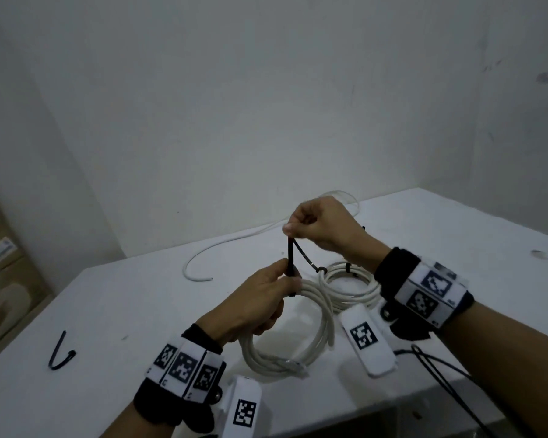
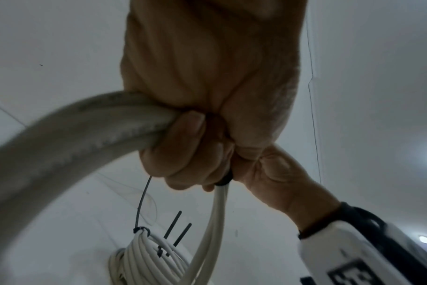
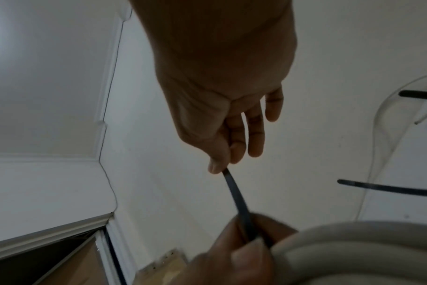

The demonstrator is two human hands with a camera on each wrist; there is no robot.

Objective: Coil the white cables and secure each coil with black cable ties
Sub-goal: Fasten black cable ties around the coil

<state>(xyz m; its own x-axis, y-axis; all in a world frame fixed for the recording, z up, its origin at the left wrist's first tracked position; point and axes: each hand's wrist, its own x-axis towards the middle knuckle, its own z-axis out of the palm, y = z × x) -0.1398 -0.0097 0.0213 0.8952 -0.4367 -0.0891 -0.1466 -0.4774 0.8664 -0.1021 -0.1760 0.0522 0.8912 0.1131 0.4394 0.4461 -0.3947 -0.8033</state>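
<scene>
My left hand (image 1: 279, 289) grips the top of a loose coil of white cable (image 1: 314, 327) that hangs down to the table. A black cable tie (image 1: 290, 257) wraps the bundle at that grip, and its tail stands straight up. My right hand (image 1: 290, 230) pinches the tail's tip between thumb and forefinger. In the right wrist view the right hand (image 3: 222, 165) holds the tie (image 3: 237, 202) taut above the left hand (image 3: 244, 250). In the left wrist view the fingers curl round the cable bundle (image 2: 85, 131). A second coil (image 1: 351, 286) lies behind, bound with black ties.
A loose white cable (image 1: 234, 245) trails across the back of the white table (image 1: 124, 311) towards the wall. One spare black tie (image 1: 60, 352) lies bent at the left. Thin black cords (image 1: 440, 368) run off the table's front right edge.
</scene>
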